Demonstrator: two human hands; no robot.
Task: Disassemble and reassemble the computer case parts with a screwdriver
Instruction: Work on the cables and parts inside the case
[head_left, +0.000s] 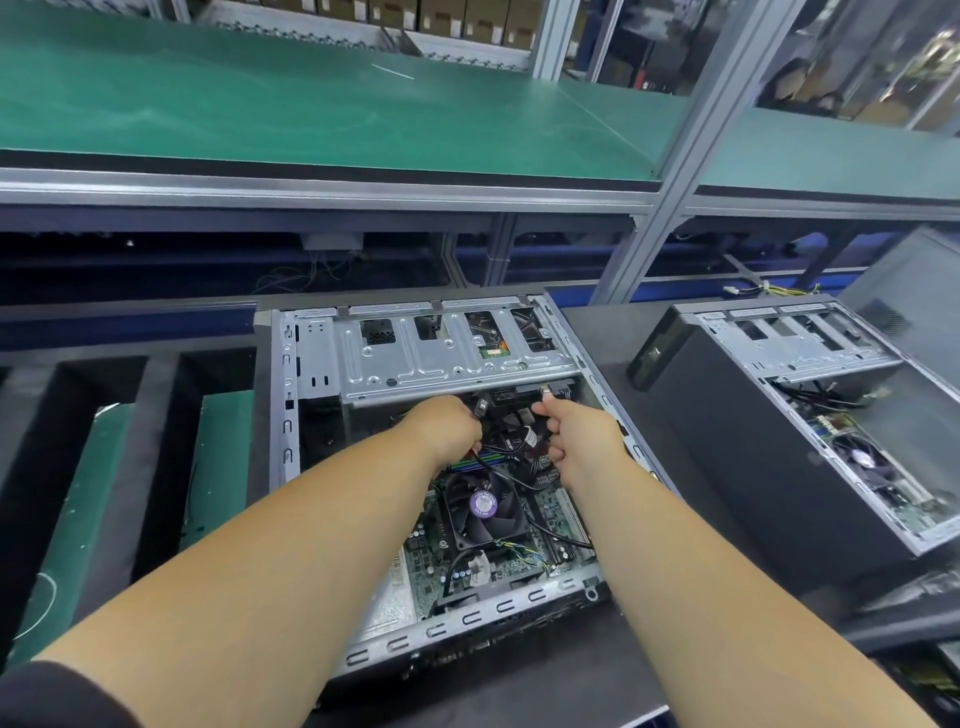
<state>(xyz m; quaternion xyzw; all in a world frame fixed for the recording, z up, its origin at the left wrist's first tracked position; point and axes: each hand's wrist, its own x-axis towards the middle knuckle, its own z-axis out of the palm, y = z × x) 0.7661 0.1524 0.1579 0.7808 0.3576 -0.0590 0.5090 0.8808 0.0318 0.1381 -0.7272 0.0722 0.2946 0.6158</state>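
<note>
Both hands (447, 426) inside case (322, 364) – cables

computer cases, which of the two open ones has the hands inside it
The centre computer case: the left hand and right hand grip cables in it. The right-hand case is untouched.

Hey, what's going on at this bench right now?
A person is working inside an open computer case lying on the bench, side panel off. Both hands are among the cables just below the drive cage: the left hand grips a black cable, and the right hand pinches a cable plug up near the cage. The fan and motherboard sit exposed nearer the person. A second open case stands to the right. No screwdriver is in view.
</note>
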